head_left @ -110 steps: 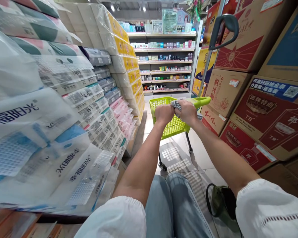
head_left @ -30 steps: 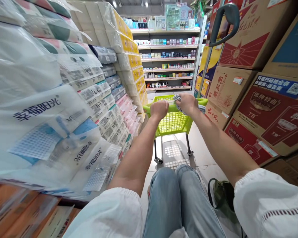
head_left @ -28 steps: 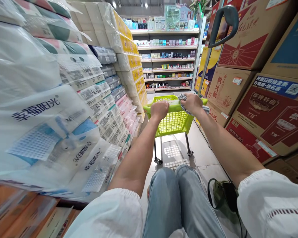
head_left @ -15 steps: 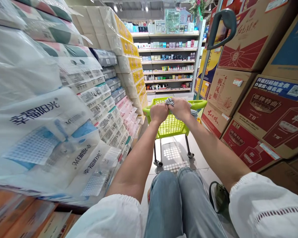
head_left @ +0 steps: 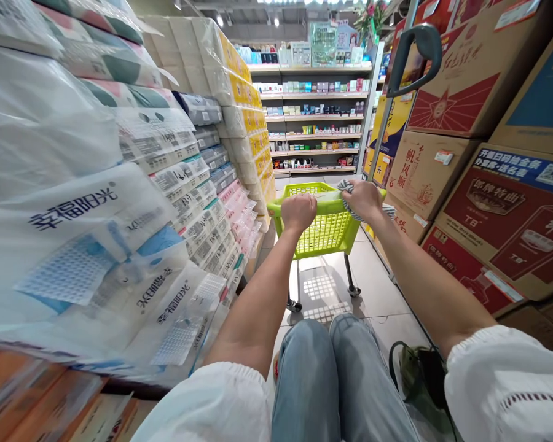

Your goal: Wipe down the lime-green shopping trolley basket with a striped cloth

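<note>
A lime-green shopping cart [head_left: 325,236] stands in front of my knees, its basket made of open mesh. My left hand [head_left: 298,212] is closed around the left part of its handle. On the right part of the handle, my right hand [head_left: 365,197] grips a grey-and-white striped cloth [head_left: 348,195], pressing it against the bar. One end of the cloth sticks out to the right of the wrist. Between the two hands a stretch of handle [head_left: 328,196] shows, with a pale strip on it. The inside of the basket is mostly hidden.
Plastic-wrapped paper packs [head_left: 96,245] are piled high on the left. Cardboard cartons [head_left: 502,209] form a stack on the right, beside a grey upright handle [head_left: 415,58]. Ahead stands a shelf of small boxes [head_left: 317,110]. A dark green bag [head_left: 417,368] lies by my right leg.
My right hand has slid rightward along the handle with the striped cloth, away from my left hand. The left hand stays almost where it was.
</note>
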Motion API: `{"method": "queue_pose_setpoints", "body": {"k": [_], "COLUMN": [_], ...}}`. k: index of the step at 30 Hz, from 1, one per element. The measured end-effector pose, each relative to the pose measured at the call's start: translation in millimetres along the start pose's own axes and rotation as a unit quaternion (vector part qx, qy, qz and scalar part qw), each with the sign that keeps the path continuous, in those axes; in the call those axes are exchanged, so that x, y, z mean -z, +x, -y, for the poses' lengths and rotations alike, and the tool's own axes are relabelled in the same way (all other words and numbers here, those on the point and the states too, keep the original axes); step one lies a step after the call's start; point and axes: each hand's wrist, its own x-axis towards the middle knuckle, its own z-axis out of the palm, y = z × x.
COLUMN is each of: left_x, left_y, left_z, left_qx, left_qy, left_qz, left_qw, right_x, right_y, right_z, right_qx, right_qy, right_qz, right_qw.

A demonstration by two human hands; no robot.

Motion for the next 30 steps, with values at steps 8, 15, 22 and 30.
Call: {"method": "queue_pose_setpoints", "body": {"k": [8,15,22,30], "left_x": [4.2,9.0,15.2,34.2], "left_y": [-1.9,-4.9,-9.1,-4.3], "left_z": [3.2,13.2,27.8,6.0], "left_qx": [-0.003,-0.004,-0.004,-0.029], "left_qy": [0.005,0.013,0.013,0.024], "left_qz": [-0.009,-0.024,-0.017,-0.034], "left_qw": [1.000,1.000,1.000,0.999], "right_x": [-16.7,0.1,6.9,6.8], "right_y": [-20.4,-1.1,-12.4,-41.8], "right_z": [63.3,14.0,0.7,26.1], "right_qx": [0.083,0.019,-0.003,-0.006], "right_qy": [-0.021,-0.012,0.026,-0.003], "right_qz": [-0.011,0.024,0.017,-0.017], "right_qw": [0.996,0.999,0.999,1.000]}}
